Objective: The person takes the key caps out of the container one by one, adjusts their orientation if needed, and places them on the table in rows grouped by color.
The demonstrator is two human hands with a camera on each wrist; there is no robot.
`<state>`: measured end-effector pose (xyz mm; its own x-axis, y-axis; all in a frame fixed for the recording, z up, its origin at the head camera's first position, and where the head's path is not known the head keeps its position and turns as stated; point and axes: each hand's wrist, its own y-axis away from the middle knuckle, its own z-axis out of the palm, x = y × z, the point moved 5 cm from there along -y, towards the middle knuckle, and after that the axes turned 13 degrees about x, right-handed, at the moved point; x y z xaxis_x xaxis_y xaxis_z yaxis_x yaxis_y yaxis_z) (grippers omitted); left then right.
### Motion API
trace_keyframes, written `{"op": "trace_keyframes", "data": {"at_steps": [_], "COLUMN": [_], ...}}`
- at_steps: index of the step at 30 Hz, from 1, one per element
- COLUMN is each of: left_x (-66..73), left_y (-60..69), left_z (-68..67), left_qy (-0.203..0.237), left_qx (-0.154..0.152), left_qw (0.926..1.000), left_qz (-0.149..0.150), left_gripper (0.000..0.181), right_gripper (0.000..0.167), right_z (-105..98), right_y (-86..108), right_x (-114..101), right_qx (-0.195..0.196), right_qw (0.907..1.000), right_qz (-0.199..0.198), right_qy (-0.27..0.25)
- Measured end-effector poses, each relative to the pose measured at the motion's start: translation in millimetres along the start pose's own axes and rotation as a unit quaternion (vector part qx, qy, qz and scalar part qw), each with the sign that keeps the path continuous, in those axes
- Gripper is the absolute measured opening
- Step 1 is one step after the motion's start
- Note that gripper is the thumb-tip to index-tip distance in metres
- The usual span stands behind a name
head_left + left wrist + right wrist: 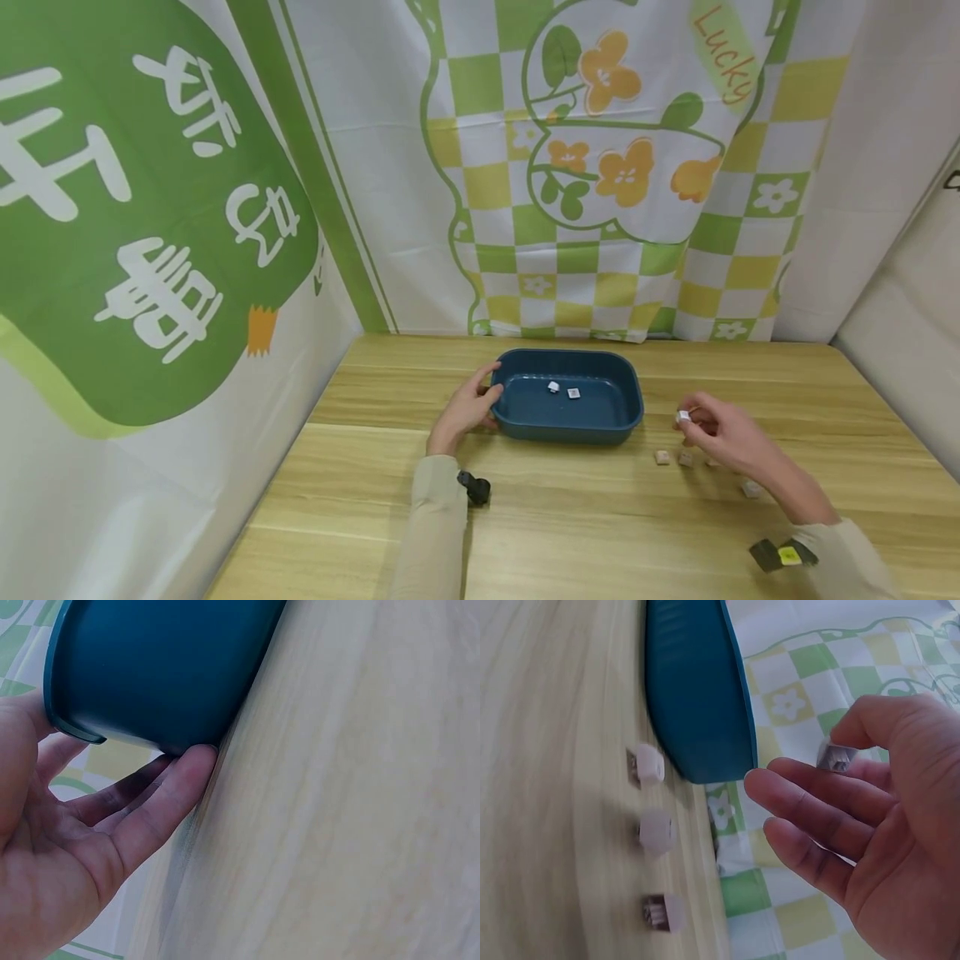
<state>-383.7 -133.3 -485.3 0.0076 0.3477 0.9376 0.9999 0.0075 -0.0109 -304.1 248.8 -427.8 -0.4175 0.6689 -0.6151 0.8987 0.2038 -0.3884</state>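
Note:
A dark blue rectangular basin (566,435) stands on the table with two white keycaps inside, one keycap (553,387) left of the other keycap (573,393). At its left end my left hand (467,410) holds the basin, thumb at the rim; in the left wrist view a fingertip (196,759) touches the bottom of the outer wall. To the right of the basin, my right hand (731,433) pinches a white keycap (682,416) above the table. Its hollow underside shows in the right wrist view, where the other fingers stretch out loosely.
Several loose keycaps lie below my right hand, among them a keycap (662,457), another keycap (686,459) and one keycap (752,489) nearer me. The wooden table (562,525) ends at a patterned green-and-white cloth (487,183) behind the basin.

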Motion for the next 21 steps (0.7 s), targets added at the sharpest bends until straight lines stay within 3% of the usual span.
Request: {"op": "trace_keyframes", "data": {"at_steps": [6,10,16,21], "left_x": [-0.1,-0.6,-0.5,0.1], "left_y": [-0.4,-1.1,-1.1,-1.1], "left_z": [0.1,1.0,0.9,1.1], "left_qy": [0.005,0.007,0.0,0.002], "left_qx": [0.001,0.002,0.0,-0.002], "left_qw": [1.0,1.0,1.0,1.0], "left_qz": [-0.002,-0.003,0.002,0.001], "left_gripper": [0.05,0.049,0.05,0.049], "right_gripper": [0.011,0.011,0.011,0.013], "right_z": [-6.3,-9.9,-12.8,-15.6], "right_y": [6.1,10.7,14.9,19.4], "right_x": [3.3,6.8,12.9,16.2], "right_qx": [0.03,0.032,-0.007,-0.029], "right_qw": [0.9981,0.9979,0.9991,0.9986], "right_qz": [-0.038,-0.031,0.002,-0.002], "right_qy": [0.038,0.047,0.041,0.044]}}
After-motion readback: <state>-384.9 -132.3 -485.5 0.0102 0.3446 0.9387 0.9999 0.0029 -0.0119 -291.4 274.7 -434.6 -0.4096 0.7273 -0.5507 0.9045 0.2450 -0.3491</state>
